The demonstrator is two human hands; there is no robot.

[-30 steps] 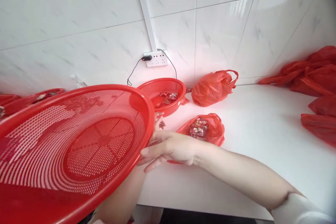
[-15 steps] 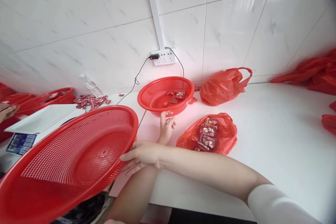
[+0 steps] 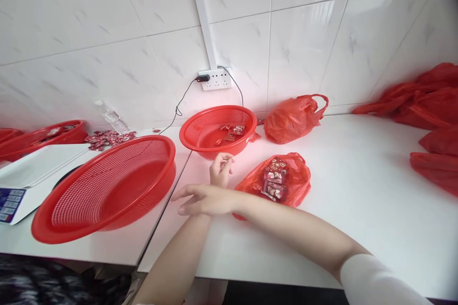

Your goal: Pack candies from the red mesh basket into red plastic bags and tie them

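My arms cross over the white table. My right hand (image 3: 205,200) reaches across to the left, its fingers apart and holding nothing, just right of the large red basket (image 3: 138,190). Behind it, my left hand (image 3: 221,169) is raised with curled fingers in front of the smaller red basket (image 3: 218,147); whether anything small is between them is not clear. A few small red packets (image 3: 231,136) lie in the smaller basket. Beside my right forearm sits an open red plastic bag (image 3: 298,176) with dark red packets (image 3: 275,181) inside.
A tied red bag (image 3: 291,119) stands near the wall, with more red bags (image 3: 422,100) at the right. On the left are a white scale (image 3: 39,167), a plastic bottle (image 3: 114,118), loose packets (image 3: 103,139) and another red basket (image 3: 77,129). A cable runs from the socket (image 3: 216,81).
The large basket has moved away from my right hand and now sits on the table at the left. My right hand has let go of its rim. The view has shifted slightly.
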